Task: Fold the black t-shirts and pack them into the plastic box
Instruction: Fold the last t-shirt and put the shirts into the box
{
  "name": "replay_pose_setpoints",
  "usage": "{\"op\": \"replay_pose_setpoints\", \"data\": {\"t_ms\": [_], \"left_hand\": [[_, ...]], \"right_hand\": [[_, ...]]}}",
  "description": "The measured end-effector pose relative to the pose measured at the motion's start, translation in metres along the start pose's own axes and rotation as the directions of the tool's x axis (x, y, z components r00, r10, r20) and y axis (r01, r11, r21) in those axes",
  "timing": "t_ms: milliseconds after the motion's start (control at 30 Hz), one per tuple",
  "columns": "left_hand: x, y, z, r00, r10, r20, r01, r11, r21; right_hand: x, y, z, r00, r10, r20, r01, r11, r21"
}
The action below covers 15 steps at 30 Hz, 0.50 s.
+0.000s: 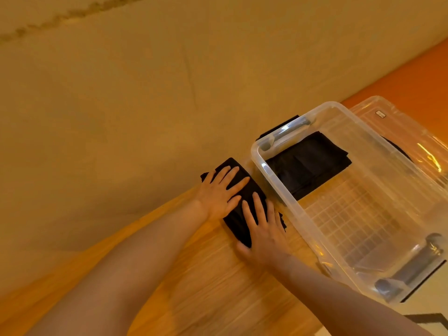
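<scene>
Right hand (263, 229) and left hand (221, 190) — grip wide, fingers flat — press the folded black t-shirt (240, 214).

The folded t-shirt (238, 204) under the hands is plain black, with no print that shows. A second folded t-shirt (308, 163) inside the plastic box (286, 202) is the same black, its layers reading as slightly darker and lighter bands. The box is clear and colourless, with a raised grid of squares across its floor and grey handles (291, 132) at the two ends. The lid (397, 122) behind it is also clear, catching yellowish glints of light. The table (218, 275) is light wood with fine straight grain lines. Beyond it lies a plain tan sheet (145, 105), and an orange strip (412, 76) shows at the upper right.
</scene>
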<state>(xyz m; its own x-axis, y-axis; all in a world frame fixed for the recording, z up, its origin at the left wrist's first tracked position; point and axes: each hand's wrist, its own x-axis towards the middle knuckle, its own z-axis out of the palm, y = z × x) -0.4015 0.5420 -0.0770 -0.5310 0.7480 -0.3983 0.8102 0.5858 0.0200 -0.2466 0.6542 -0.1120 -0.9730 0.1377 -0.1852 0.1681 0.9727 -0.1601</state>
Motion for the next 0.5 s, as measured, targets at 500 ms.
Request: {"op": "replay_pose_setpoints", "data": {"t_ms": [500], "left_hand": [[-0.122, 0.036, 0.059, 0.775, -0.627, 0.079, 0.620, 0.730, -0.287]], "right_hand": [[0.026, -0.012, -0.003, 0.748, -0.622, 0.232, 0.664, 0.706, -0.248]]}}
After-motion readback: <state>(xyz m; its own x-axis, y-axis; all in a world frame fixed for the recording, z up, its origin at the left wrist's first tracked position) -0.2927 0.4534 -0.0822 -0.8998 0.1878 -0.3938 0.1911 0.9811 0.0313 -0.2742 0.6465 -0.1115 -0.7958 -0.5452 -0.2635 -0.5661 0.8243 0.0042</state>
